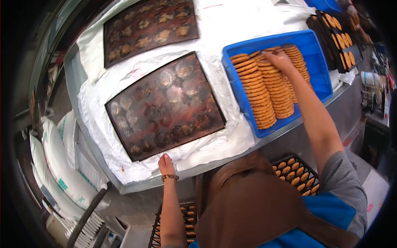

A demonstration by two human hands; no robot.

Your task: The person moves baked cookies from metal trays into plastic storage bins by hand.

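Observation:
My right hand [279, 60] reaches into a blue plastic crate [259, 133], its fingers closed round cookies at the far end of a row. Golden round cookies [256, 97] stand on edge there in packed rows. My left hand [166, 164], with a beaded bracelet at the wrist, is loosely closed at the front edge of a dark baking tray [165, 107]; nothing shows in its fingers. That tray carries no cookies, only round baked-on marks. Behind it lies a second stained tray [151, 29].
White sheeting [97, 124] covers the metal-edged table. Trays of cookies [341, 41] stand right of the crate, near another person's hand [353, 16]. Below the table edge are more loaded trays [295, 173]. White sacks [62, 165] are stacked at the left.

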